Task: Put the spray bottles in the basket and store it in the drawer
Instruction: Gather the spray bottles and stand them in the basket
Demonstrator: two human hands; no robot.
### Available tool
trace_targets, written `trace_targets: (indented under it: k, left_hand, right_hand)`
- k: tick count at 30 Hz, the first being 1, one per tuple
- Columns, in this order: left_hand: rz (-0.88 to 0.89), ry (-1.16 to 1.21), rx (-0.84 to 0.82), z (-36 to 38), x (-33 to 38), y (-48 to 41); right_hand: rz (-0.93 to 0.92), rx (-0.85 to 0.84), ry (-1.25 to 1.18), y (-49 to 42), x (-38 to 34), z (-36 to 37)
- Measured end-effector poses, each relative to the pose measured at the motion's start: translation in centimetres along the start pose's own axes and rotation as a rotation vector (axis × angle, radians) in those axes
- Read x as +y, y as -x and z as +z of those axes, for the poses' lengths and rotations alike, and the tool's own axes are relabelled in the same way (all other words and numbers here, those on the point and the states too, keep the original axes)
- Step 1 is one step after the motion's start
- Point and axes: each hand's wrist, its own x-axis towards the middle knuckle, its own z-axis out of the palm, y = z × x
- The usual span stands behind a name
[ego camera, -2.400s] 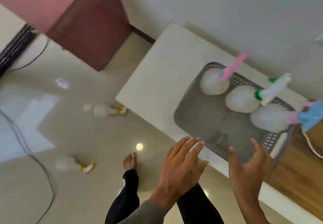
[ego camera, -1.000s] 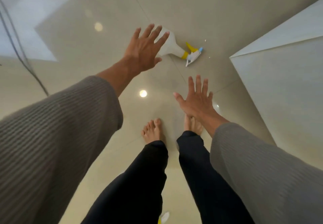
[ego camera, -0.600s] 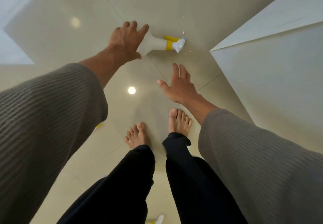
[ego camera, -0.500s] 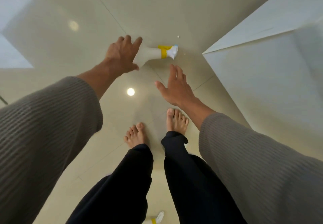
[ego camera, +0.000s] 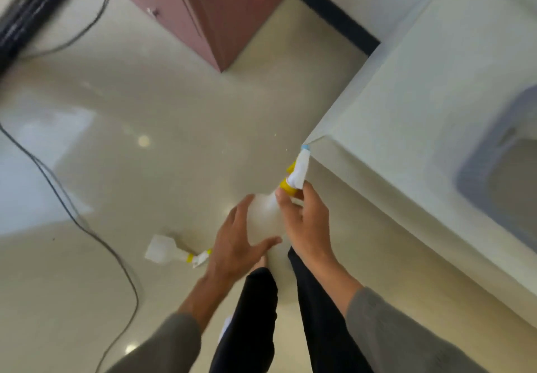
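Observation:
A white spray bottle (ego camera: 266, 217) with a yellow collar and white trigger head is held up off the floor, near the corner of the white table. My left hand (ego camera: 235, 244) cups its round body from the left. My right hand (ego camera: 306, 223) grips it at the neck, just under the trigger. A second white spray bottle (ego camera: 167, 253) with a yellow collar lies on its side on the floor, left of my left hand. The grey basket (ego camera: 476, 175) sits on the white table at the right edge; only its near end shows, blurred.
The white table (ego camera: 406, 105) fills the right side, its corner close to the held bottle's nozzle. A dark red cabinet (ego camera: 209, 9) stands at the top. A black cable (ego camera: 87, 227) snakes over the glossy floor on the left. My legs are below the hands.
My left hand closed on the bottle on the floor and lifted it. My right hand has joined it at the neck. The view has swung up from the floor toward the table.

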Motion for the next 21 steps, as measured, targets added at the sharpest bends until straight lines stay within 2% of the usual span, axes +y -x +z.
trace_targets:
  k: [3, 5, 13, 17, 21]
  left_hand:
    - [0.09, 0.063, -0.036, 0.0, 5.2, 3.1]
    - [0.22, 0.057, -0.055, 0.4, 8.5, 4.4]
    - [0.72, 0.016, -0.101, 6.3, 21.2, 3.9]
    - [0.787, 0.116, -0.06, 9.9, 27.7, 3.1]
    - [0.778, 0.148, 0.02, 12.6, 33.1, 1.1]
  right_hand:
    - [-0.053, 0.161, -0.064, 4.8, -3.3, -4.1]
    - [-0.094, 0.265, -0.088, 7.5, -4.6, -7.3]
    - [-0.189, 0.686, -0.162, 12.7, -3.3, -20.2]
    - [-0.316, 0.812, -0.05, 11.9, -3.7, -26.2]
    - [-0.419, 0.872, 0.052, 9.1, -3.7, -30.7]
